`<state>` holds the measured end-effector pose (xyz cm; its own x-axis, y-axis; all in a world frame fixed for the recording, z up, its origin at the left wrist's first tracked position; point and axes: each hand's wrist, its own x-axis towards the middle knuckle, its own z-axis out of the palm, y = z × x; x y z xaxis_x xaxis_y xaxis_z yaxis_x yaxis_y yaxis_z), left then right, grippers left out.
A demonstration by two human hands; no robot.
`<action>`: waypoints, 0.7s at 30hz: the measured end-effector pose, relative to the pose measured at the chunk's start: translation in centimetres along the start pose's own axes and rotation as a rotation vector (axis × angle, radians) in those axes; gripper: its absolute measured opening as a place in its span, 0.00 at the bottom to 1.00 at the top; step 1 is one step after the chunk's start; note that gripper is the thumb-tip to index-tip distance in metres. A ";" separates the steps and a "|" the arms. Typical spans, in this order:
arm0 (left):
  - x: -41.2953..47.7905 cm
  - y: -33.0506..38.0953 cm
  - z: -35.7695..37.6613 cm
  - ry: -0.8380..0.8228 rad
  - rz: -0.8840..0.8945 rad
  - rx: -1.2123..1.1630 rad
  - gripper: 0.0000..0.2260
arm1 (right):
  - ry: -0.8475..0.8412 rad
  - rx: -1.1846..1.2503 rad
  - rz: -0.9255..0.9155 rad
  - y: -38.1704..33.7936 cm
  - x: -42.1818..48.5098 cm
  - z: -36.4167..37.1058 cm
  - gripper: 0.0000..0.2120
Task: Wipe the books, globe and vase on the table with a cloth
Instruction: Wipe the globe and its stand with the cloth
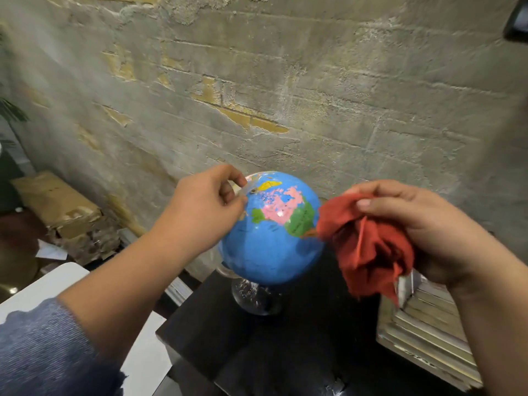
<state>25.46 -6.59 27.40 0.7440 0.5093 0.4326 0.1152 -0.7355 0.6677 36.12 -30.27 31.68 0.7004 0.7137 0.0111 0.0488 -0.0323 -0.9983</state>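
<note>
- Our black table (285, 352) fills the near centre.
- The globe (271, 247) stands at its far left.
- The books (428, 332) are stacked at the right.
- Our right hand (423, 224) grips the bunched red cloth (368, 247) just right of the globe.
- Our left hand (205, 207) pinches the globe's top.

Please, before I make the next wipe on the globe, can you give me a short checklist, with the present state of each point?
1. Cloth in hand: the right hand grips the bunched red cloth. Ok.
2. Globe steadied: the left hand pinches the clear arc at the top of the globe. Ok.
3. Stand seated: the clear base stands upright on the black table, near its back edge. Ok.
4. Cloth touching the globe: it is at the globe's right side, but contact is unclear. Cannot tell.
5. Books out of the way: stacked to the right, apart from the globe. Ok.
6. Vase located: not in view. Cannot tell.
</note>
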 end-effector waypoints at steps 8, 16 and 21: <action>-0.1 0.9 1.1 0.096 -0.039 -0.116 0.04 | 0.272 -0.573 -0.500 1.9 3.5 3.2 0.12; -0.7 0.9 1.6 0.171 -0.034 -0.159 0.04 | 0.354 -0.987 -0.200 3.4 4.7 1.6 0.13; -1.1 1.0 2.1 0.195 0.008 -0.155 0.04 | 0.179 -0.995 -0.340 2.1 3.8 3.4 0.15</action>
<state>26.16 -8.81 26.35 0.6017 0.5915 0.5368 -0.0037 -0.6699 0.7424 36.46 -25.30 29.48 0.6313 0.6819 0.3695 0.7642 -0.4659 -0.4461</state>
